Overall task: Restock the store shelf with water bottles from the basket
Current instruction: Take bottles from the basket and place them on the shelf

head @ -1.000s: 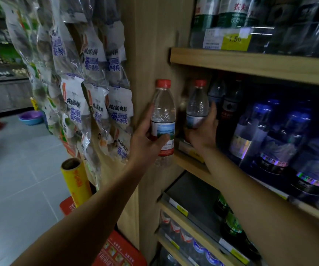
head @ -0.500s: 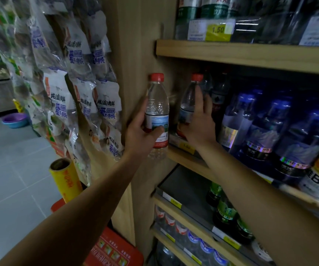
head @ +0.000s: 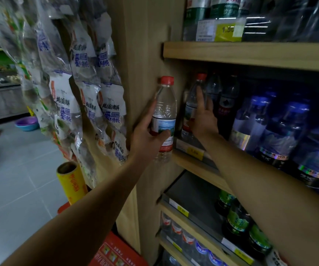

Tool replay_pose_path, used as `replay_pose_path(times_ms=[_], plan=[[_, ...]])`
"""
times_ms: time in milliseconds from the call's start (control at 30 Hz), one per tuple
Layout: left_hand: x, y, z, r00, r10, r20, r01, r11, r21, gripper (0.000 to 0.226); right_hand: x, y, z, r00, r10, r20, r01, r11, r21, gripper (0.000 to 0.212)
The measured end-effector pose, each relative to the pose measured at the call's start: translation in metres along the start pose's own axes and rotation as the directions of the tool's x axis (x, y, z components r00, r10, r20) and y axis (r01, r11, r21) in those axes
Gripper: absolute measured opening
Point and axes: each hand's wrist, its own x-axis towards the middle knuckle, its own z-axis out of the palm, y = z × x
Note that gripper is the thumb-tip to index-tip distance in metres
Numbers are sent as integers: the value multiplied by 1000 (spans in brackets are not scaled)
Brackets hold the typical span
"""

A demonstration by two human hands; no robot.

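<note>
Now, left to right: left hand (head: 147, 135) grips red-capped water bottle (head: 163, 120) upright, just outside the shelf (head: 197, 162) edge. Right hand (head: 202, 120), fingers straight, presses shelved bottle (head: 192, 108) back into the corner. Best move: push it fully rearward, then slide the held bottle in upright, label out. Basket not visible.

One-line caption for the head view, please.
Left hand holds a red-capped clear plastic water bottle; right hand pushes another onto the wooden shelf.
</note>
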Motion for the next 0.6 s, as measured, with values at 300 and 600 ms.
replay_pose_path(times_ms=[300,600], plan=[[11,-2,6,999,24,-26,-24,1000,-8,89,38,13,21,1000,23,-18,-22,1000,17,104],[12,-5,4,1000,3,-2,-3,1000,-4,90,45,11,19,999,-21,30,20,1000,21,105]])
